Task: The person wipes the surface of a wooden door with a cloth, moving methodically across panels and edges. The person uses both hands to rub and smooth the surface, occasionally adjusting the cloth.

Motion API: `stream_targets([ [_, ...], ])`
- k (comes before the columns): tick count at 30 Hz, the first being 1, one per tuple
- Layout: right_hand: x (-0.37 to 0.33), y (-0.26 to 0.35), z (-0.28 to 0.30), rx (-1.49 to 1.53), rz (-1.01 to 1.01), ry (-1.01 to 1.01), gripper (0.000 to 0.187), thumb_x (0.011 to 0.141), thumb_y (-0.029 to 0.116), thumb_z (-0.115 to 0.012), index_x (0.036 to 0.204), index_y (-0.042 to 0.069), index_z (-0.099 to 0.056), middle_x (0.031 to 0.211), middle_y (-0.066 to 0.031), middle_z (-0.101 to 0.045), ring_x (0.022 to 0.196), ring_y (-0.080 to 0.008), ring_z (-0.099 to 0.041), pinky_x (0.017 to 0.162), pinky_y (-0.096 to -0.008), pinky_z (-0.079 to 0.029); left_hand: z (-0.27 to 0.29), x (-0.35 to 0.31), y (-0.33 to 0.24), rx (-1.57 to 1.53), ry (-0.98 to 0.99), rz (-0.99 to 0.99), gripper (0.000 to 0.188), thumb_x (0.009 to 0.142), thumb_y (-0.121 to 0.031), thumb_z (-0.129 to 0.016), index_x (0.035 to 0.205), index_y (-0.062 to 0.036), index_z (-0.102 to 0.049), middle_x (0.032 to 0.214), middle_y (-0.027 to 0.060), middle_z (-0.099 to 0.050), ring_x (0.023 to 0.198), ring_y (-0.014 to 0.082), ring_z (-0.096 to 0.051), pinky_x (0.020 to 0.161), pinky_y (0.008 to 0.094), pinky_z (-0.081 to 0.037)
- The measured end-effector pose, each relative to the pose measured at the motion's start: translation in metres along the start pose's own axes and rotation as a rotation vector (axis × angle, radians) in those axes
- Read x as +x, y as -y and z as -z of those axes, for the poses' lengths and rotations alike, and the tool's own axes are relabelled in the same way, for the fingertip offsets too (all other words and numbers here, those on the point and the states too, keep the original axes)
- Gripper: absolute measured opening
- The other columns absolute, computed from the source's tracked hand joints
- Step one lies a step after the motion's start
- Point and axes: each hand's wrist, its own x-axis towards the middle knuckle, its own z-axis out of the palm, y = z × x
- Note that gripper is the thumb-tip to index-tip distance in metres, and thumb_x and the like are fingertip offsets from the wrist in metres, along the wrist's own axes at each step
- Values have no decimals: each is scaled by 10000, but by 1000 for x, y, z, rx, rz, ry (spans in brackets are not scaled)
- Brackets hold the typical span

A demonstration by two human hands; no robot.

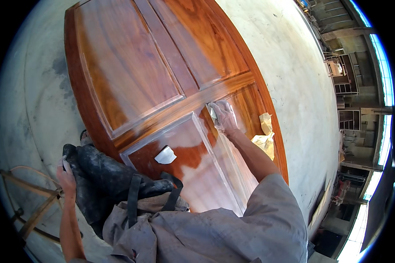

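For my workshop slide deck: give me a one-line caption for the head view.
Right hand presses a pale sanding sheet to a glossy panelled wooden door; left hand grips a dark bag.

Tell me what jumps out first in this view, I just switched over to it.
A large glossy reddish-brown wooden door fills the middle, lying flat above a pale concrete floor. The right hand presses a small pale sanding pad onto a door rail, with dusty haze on the panels around it. The left hand grips dark cloth at lower left; crumpled yellowish paper lies by the door's right edge.
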Motion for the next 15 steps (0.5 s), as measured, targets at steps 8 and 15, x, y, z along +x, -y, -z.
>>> stream_targets([
  [8, -3, -12, 3, -76, 15, -29, 467, 822, 57, -680, 1285, 113, -655, 1176, -100, -731, 1239, -361, -585, 1093, -523, -442, -1, -1, -7, 3, -6, 10, 305, 1086, -154, -523, 1257, 29, -695, 1186, 248, -714, 1110, 394, -668, 1001, 431, -495],
  [15, 4, -1, 8, -145, -13, 22, 461, 808, 62, -687, 1265, 121, -666, 1181, -102, -731, 1231, -352, -587, 1073, -506, -456, 2, 3, -4, 9, -4, 23, 308, 1087, -162, -521, 1258, 27, -694, 1192, 245, -715, 1111, 391, -672, 997, 427, -497],
])
